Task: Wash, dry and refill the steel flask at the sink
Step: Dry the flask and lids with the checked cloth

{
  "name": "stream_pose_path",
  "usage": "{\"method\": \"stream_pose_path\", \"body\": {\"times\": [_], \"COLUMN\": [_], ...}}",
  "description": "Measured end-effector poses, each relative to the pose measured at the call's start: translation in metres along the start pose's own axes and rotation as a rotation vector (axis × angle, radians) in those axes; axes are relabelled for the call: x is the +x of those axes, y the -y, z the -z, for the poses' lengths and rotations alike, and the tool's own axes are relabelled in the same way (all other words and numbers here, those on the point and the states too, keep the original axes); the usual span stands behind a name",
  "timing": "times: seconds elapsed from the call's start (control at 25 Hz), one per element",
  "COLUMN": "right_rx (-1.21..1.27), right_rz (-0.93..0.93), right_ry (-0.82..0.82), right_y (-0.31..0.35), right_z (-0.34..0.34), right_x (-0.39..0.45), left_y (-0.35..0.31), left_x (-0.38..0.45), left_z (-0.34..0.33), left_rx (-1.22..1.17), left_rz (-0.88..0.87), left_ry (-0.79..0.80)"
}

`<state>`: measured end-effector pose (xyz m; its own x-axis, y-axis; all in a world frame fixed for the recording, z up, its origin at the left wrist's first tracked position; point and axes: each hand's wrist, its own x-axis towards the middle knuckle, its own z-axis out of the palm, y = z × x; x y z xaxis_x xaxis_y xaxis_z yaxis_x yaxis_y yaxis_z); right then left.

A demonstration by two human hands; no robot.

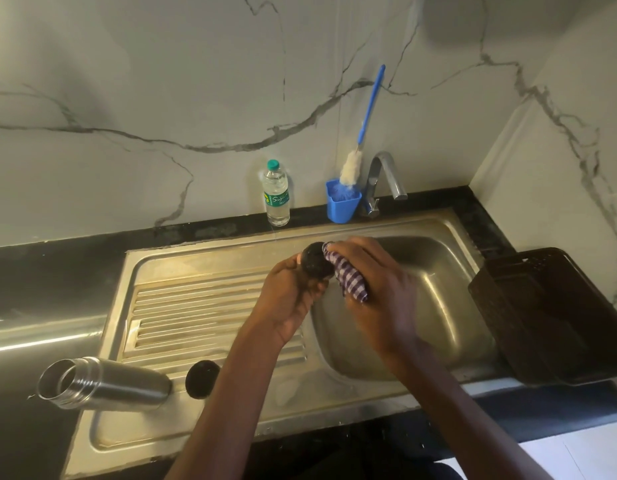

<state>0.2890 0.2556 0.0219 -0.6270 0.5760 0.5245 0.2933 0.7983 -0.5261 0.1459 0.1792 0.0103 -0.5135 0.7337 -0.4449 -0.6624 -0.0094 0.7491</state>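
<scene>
- Flask [106, 382] on its side at sink's front-left corner, open mouth pointing left, base toward drainboard [210, 320]; no lid on
- Black cap [202, 379] just beside flask base, on drainboard's near edge
- Second black cap [317, 263] held over basin's left edge; left hand [289, 296] curled round it from below
- Right hand [376, 289] clenched on checked cloth [348, 275], pressing cloth against that cap; hand blurred
- Basin [435, 292] to right of drainboard, steel
- Tap [383, 181] at back, spout over basin
- Blue cup [343, 202] left of tap, bottle brush [355, 161] standing in it, blue handle leaning on wall
- Water bottle [276, 194], green cap, upright on counter left of cup
- Dark basket [549, 317] on counter right of basin, tilted
</scene>
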Motion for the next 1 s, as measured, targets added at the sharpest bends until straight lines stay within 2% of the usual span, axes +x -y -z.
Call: {"method": "stream_pose_path", "body": {"times": [0.12, 0.24, 0.32, 0.48, 0.6, 0.64, 0.76, 0.84, 0.92, 1.0], "right_rx": [0.017, -0.048, -0.107, -0.077, 0.167, 0.176, -0.020, -0.097, -0.164, 0.023], "right_rz": [-0.037, -0.011, 0.068, 0.160, -0.090, -0.128, 0.073, 0.115, 0.094, -0.111], "right_ry": [-0.005, -0.079, 0.015, 0.081, -0.053, -0.057, 0.122, 0.183, 0.173, 0.104], "right_y": [0.002, 0.010, 0.011, -0.001, 0.009, 0.015, 0.018, 0.013, 0.010, 0.012], "right_z": [0.002, -0.013, -0.026, -0.030, -0.030, -0.031, -0.035, -0.035, -0.033, -0.029], "right_x": [0.000, 0.007, 0.003, -0.031, -0.016, -0.003, 0.006, -0.008, -0.021, -0.025], "left_y": [-0.002, -0.004, -0.006, -0.013, -0.011, -0.010, -0.013, -0.012, -0.011, -0.006], "left_x": [0.005, 0.003, -0.002, 0.000, 0.002, 0.000, -0.004, -0.002, 0.000, 0.001], "left_z": [0.002, -0.002, -0.009, -0.002, -0.001, -0.005, -0.016, -0.011, -0.005, -0.002], "left_rx": [0.001, -0.009, -0.030, 0.069, 0.258, 0.286, 0.215, 0.151, 0.140, 0.138], "left_rz": [0.021, 0.028, 0.046, 0.099, 0.048, 0.019, 0.009, 0.059, 0.090, 0.086], "left_ry": [-0.111, -0.088, -0.085, -0.285, -0.316, -0.300, -0.291, -0.325, -0.330, -0.308]}}
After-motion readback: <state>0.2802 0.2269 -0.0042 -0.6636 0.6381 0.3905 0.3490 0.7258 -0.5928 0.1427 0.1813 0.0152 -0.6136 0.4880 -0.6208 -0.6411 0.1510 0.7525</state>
